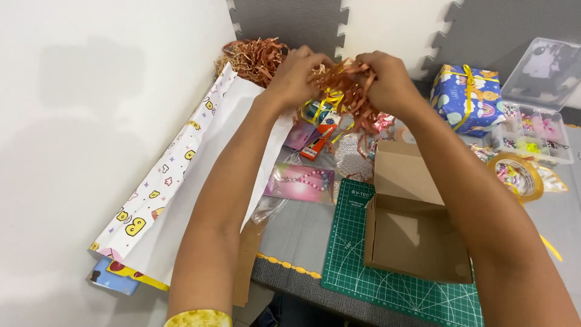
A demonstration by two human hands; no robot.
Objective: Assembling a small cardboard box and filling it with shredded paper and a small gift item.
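Your left hand (296,75) and right hand (387,82) both pinch a clump of brown paper shred (342,91), held up beyond the open cardboard box (411,233) on the bench. You seem mid-teasing it apart; lowering it into the box looks due.

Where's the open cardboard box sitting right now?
In the head view, the open cardboard box sits right of centre on the green cutting mat, under the right forearm, below the shredded paper held in both hands.
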